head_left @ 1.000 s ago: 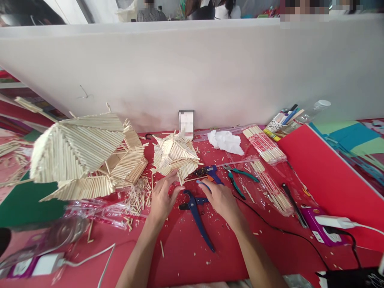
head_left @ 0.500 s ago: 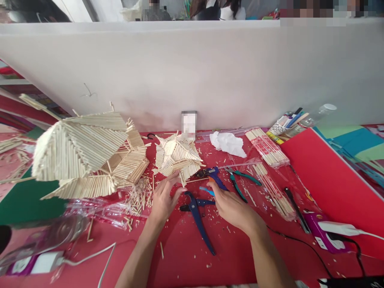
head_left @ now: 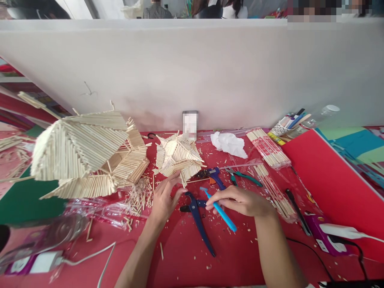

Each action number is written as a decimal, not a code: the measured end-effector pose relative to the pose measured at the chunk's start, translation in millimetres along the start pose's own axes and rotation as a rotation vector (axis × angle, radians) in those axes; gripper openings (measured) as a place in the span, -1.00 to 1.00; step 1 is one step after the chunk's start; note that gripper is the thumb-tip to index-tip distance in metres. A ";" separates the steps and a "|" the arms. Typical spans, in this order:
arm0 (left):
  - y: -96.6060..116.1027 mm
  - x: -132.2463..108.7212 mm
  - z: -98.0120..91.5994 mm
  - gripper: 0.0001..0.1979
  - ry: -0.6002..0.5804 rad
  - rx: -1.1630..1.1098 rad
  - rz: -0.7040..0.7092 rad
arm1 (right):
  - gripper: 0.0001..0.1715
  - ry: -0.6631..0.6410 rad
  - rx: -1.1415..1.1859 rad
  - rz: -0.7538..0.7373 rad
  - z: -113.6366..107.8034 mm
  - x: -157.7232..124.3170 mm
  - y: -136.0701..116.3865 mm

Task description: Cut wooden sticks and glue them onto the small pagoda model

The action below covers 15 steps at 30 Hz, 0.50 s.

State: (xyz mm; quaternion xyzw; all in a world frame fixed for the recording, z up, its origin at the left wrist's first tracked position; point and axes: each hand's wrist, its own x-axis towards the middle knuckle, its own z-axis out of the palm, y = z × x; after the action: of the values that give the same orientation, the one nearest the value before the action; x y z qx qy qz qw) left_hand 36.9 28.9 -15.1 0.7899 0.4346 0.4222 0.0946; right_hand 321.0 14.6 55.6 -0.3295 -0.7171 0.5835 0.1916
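My left hand rests on the red table with fingers stretched and thumb apart, fingertips against the near edge of a small star-shaped roof model of wooden sticks. My right hand pinches the handle of a light-blue razor, its small head pointing toward the model. Between my hands lie dark-blue cutting pliers. Just beyond the razor is a blue glue gun, and to its right are green-handled pliers.
A large stick-built pavilion stands at the left. Loose stick pieces lie beside my left hand. Crumpled tissue, packs of sticks, a pen cup and a red board are rightward. A white partition rises behind.
My right hand has drawn back toward me and right with the razor, whose whole handle now shows. The left hand stays at the model's edge.
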 end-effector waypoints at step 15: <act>0.8 0.2 -0.6 -0.79 0.008 -0.002 0.015 | -0.81 0.599 0.204 -0.246 35.2 69.0 14.2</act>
State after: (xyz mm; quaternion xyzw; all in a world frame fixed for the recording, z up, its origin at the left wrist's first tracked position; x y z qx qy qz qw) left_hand 37.0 28.5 -14.3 0.7913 0.4285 0.4267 0.0905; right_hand 252.4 39.0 25.6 -0.3763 -0.6014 0.5019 0.4948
